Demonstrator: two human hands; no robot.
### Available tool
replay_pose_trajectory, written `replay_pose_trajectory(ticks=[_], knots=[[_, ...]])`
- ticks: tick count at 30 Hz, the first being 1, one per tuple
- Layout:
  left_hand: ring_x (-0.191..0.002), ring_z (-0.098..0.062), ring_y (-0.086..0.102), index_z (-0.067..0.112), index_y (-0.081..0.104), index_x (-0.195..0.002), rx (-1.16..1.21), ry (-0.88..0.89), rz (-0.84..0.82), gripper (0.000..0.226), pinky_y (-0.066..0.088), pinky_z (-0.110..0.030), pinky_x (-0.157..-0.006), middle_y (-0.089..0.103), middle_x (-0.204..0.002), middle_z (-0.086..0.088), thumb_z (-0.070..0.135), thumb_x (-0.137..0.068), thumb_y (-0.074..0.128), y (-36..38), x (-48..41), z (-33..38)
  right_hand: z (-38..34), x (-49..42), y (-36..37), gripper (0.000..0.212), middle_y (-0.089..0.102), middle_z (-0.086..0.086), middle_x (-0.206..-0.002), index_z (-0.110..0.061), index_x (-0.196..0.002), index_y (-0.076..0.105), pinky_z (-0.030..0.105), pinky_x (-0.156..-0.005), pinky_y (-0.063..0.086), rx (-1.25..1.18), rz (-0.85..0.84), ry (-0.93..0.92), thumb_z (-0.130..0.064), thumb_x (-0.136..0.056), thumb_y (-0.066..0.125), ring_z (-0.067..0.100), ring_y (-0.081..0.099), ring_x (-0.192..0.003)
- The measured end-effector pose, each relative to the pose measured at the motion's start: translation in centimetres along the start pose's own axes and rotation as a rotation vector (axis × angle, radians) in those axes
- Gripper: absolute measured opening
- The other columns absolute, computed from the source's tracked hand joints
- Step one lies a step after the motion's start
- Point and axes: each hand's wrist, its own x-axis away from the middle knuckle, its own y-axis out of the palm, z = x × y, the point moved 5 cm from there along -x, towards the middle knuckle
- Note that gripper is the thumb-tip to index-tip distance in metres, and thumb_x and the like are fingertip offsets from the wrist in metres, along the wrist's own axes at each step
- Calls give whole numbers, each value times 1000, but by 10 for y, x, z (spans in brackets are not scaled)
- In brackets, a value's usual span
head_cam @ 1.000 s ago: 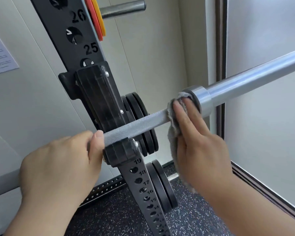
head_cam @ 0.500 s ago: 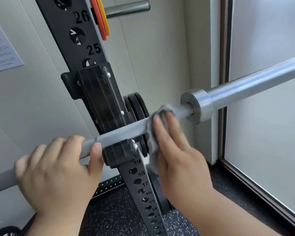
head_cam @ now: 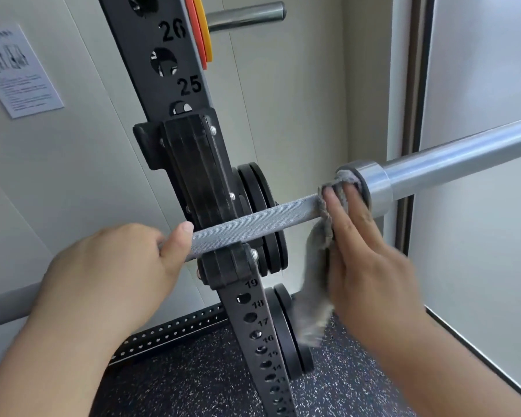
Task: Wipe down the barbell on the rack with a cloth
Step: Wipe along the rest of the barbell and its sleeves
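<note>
We are gripping the barbell [head_cam: 253,224] steady with our left hand [head_cam: 109,275], our flat right hand [head_cam: 370,260] pressing the cloth [head_cam: 316,266] on

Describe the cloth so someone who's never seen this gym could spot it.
Find the black numbered rack upright and follow the barbell resting on it rightward to the shiny steel collar. There the right hand presses the cloth against the bar. It is the only soft, fuzzy grey thing, hanging limp among hard metal.
</note>
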Motion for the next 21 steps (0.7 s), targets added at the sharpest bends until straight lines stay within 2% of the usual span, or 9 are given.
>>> replay_pose_trajectory(ticks=[3,6,8,10,11,12,14,18,21], knots=[[-56,-20,55,19,58,-60,18,14,-11,86,46,-31,-55,57,-53,0,72,-80,-7,-5,0,3,-10,1,7,88,22,5,-173,-23,-163,34,35,-46,49,40,-53,24,-6,-85,72,36,67,-67],[-54,-21,53,19,55,-62,22,4,90,80,46,-32,-54,54,-51,1,70,-89,0,-6,11,1,-39,6,13,82,24,5,-172,-29,-164,31,33,-42,47,40,-193,-133,-14,-86,54,27,56,-55],[-54,-24,50,21,53,-64,78,37,155,73,39,-34,-54,50,-50,4,68,-99,8,-2,19,-2,-36,0,9,82,24,0,-172,-30,-165,25,35,-45,49,105,-223,-220,-18,-88,49,25,62,-64],[-63,-27,49,25,53,-69,108,62,231,61,35,-39,-63,50,-59,8,64,-102,21,1,29,-8,-18,-9,2,73,22,-3,-173,-27,-166,22,38,-53,56,140,-173,-154,-18,-97,46,27,73,-93],[-70,-29,51,26,55,-73,107,43,263,55,34,-42,-69,52,-64,8,63,-100,26,2,34,-10,-11,-12,-2,67,25,-2,-172,-25,-165,28,39,-55,58,119,-121,-86,-20,-101,48,30,74,-98],[-76,-31,52,27,56,-77,98,16,285,50,34,-44,-74,54,-69,6,62,-100,29,3,39,-11,-6,-12,-4,66,27,0,-171,-24,-163,32,40,-54,58,83,-79,-21,-21,-100,55,34,74,-94],[-81,-34,55,25,58,-82,69,-25,326,46,33,-47,-81,57,-75,2,59,-100,32,8,46,-10,-16,-9,3,86,22,5,-172,-26,-163,31,40,-50,57,66,-103,10,-15,-89,72,40,72,-80],[-73,-37,55,16,57,-79,48,-40,381,48,30,-47,-74,55,-70,-6,54,-100,35,13,41,-10,-46,0,14,81,28,4,-171,-25,-163,34,35,-44,50,8,-222,-237,-15,-86,58,26,62,-61],[-66,-36,54,15,55,-73,46,-2,392,50,29,-44,-67,53,-65,-6,54,-99,36,11,36,-12,-21,-13,6,78,29,0,-170,-25,-163,33,36,-49,54,86,-160,-163,-11,-91,62,30,69,-66]])
